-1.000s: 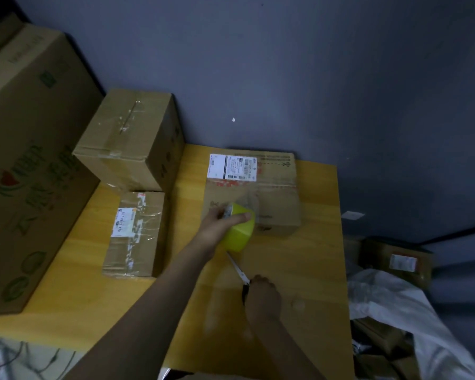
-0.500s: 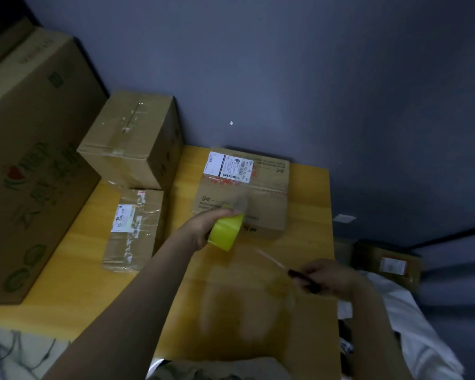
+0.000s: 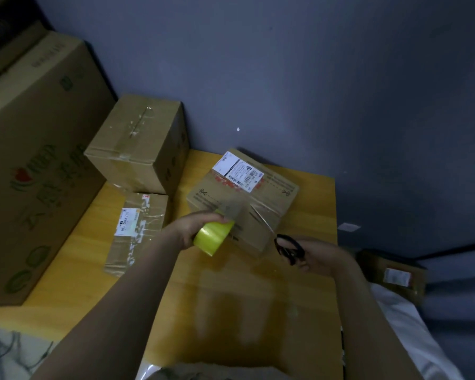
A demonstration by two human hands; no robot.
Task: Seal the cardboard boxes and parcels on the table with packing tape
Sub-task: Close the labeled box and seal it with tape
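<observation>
My left hand (image 3: 194, 229) grips a yellow roll of packing tape (image 3: 214, 237) at the near left corner of a flat cardboard box (image 3: 272, 212) with a white shipping label. A strip of tape runs from the roll onto the box top. My right hand (image 3: 317, 256) holds black-handled scissors (image 3: 287, 246), their blades pointing up-left over the box's near edge. The box lies turned at an angle on the yellow wooden table (image 3: 247, 292).
A taped brown box (image 3: 137, 144) stands at the table's back left, with a flat taped parcel (image 3: 137, 229) in front of it. A very large printed carton (image 3: 30, 160) fills the left side. To the right, off the table, are a small box (image 3: 395, 275) and white cloth (image 3: 412, 335).
The flat box has turned clockwise. My right hand with the scissors swung from the table's front to the right and then in to the box's near edge. The left hand stayed on the tape roll.
</observation>
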